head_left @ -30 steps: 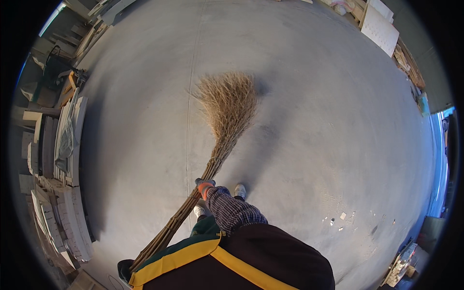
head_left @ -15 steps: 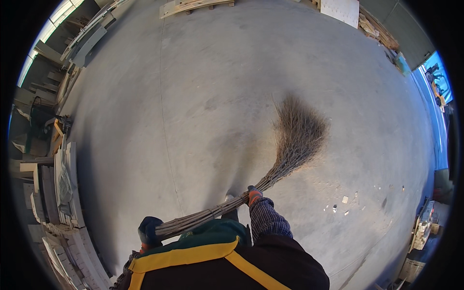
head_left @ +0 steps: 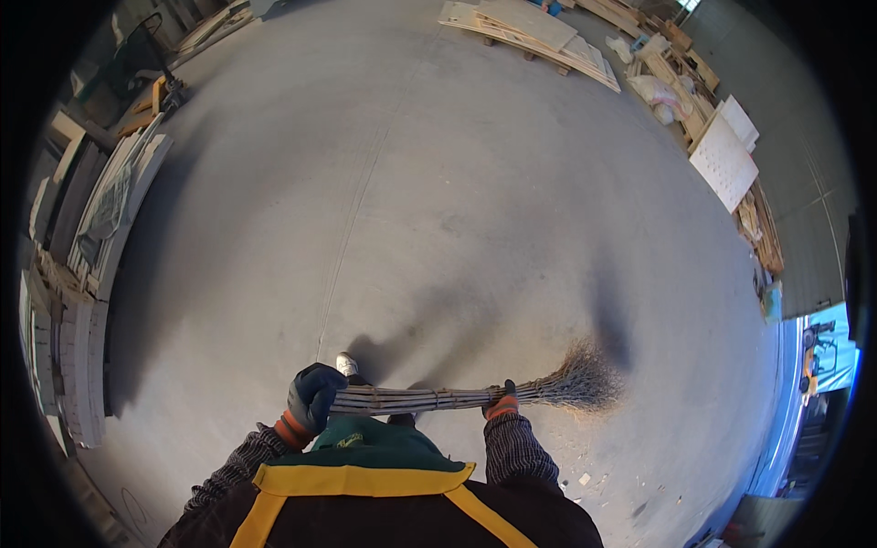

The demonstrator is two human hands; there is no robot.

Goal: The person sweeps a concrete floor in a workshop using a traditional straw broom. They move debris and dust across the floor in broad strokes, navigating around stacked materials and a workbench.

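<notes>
A twig broom (head_left: 434, 399) lies nearly level across the front of my body, its bundled stick handle to the left and its bushy twig head to the right. My left hand (head_left: 315, 395), in a dark glove with an orange cuff, is closed round the handle's end. Farther along, close to where the twigs fan out, my right hand (head_left: 502, 402) in a similar glove grips the bundle. The twig head is over the concrete floor (head_left: 457, 228); whether it touches is hard to tell. Small pale scraps (head_left: 585, 479) lie on the floor near my right forearm.
Stacked boards (head_left: 119, 215) line the left side, with a pallet jack (head_left: 160, 91) beyond them. Wooden sheets on a pallet (head_left: 534, 36) lie at the far side. White panels (head_left: 724, 164) and timber lean along the right wall. A forklift (head_left: 813, 356) shows through the right opening.
The broom has swung from slanting far right to nearly level, its head coming nearer me. My left hand has risen and moved right. The view has turned rightward.
</notes>
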